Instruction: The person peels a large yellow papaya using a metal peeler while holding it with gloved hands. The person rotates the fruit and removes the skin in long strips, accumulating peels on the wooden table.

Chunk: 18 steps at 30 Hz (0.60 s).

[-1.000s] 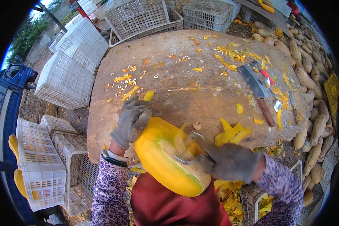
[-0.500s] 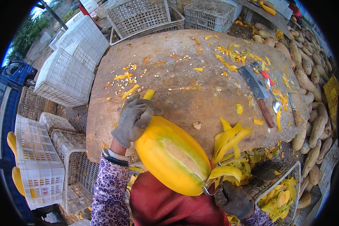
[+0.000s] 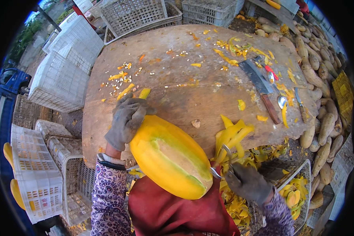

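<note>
A large, long pumpkin (image 3: 149,145), mostly peeled to bright yellow, leans against the table edge and my red apron. One strip of tan skin (image 3: 179,160) with a greenish border remains along its upper side. My left hand (image 3: 126,120), in a grey glove, grips the far stem end, fingers curled over it. My right hand (image 3: 245,181), in a dark glove, is closed around a metal peeler (image 3: 226,151) beside the pumpkin's near end. The peeler's handle is hidden by the glove. Loose yellow peels (image 3: 234,135) hang at the table edge just beyond that hand.
A cleaver (image 3: 259,82), a spoon (image 3: 282,101) and a small knife (image 3: 301,105) lie on the wooden table (image 3: 177,98) at right. Seeds and scraps are scattered about. White crates (image 3: 59,82) stand left, a peel-filled crate (image 3: 295,196) lower right, piled unpeeled pumpkins (image 3: 326,122) far right.
My right hand and the peeler have moved up and outward from the pumpkin's near end. My left hand keeps its grip, and the whole view has shifted slightly.
</note>
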Each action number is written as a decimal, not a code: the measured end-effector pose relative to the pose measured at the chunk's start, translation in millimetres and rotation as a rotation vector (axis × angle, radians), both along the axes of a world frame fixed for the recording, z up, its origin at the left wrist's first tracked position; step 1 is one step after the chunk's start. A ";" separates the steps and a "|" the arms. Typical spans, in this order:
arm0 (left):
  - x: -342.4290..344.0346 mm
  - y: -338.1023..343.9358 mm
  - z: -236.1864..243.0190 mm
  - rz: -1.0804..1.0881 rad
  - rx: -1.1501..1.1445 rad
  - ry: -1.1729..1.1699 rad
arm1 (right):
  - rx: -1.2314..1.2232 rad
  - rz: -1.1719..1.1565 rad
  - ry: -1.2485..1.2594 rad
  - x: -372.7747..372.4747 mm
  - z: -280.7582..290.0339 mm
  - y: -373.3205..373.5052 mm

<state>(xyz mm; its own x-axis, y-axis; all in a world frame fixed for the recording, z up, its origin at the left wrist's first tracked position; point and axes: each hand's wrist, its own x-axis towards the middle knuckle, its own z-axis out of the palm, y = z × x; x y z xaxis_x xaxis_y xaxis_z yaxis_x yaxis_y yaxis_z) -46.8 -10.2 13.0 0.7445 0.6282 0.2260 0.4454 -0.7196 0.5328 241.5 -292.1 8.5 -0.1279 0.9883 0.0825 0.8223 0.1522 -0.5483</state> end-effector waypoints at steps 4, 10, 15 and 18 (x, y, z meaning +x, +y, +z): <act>0.2 -1.7 0.3 -0.001 -0.018 -0.020 | 0.026 0.058 0.049 -11.7 12.7 78.5; 2.9 1.6 3.4 -0.016 -0.019 0.027 | -0.441 0.263 0.036 -31.0 63.1 171.7; 4.1 -1.9 2.9 0.033 -0.019 0.033 | -0.664 0.311 -0.049 -34.2 70.5 173.8; 5.0 -0.8 1.5 0.026 -0.015 0.046 | -0.119 0.411 -0.114 -29.0 64.9 140.2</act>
<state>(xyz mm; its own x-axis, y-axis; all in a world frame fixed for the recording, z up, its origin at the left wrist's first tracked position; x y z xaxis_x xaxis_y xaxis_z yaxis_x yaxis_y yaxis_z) -41.8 -11.0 14.5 0.7374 0.6504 0.1822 0.4881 -0.6996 0.5218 212.5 -151.9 73.4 -0.5144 0.8550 -0.0666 0.7629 0.4208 -0.4908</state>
